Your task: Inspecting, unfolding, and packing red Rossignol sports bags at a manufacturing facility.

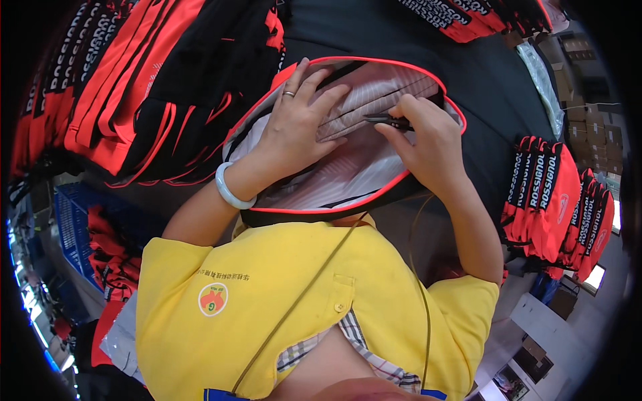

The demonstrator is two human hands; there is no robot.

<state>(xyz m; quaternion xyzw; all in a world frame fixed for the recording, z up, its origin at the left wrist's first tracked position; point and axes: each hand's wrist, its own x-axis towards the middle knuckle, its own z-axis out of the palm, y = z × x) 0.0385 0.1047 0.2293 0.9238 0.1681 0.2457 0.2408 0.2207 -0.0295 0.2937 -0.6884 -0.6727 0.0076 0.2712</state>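
Note:
In front of me lies a bag point(354, 184) with its mouth spread wide, showing a pale striped lining and red-orange edging. My left hand point(297, 130) rests inside the opening on the left, fingers spread and laid against the lining. At the right side of the opening, my right hand point(428, 137) is closed around small dark thread snips point(386, 120). Their pointed blades face left, toward my left hand, and sit over the lining. The handle end is partly hidden in my fingers.
Black and red-orange bags point(134, 93) are piled at the left. Stacks of red-and-black pieces point(545, 194) stand at the right, with more bags point(461, 17) at the far edge. A blue crate point(73, 220) is at lower left; cardboard boxes point(595, 137) stand far right.

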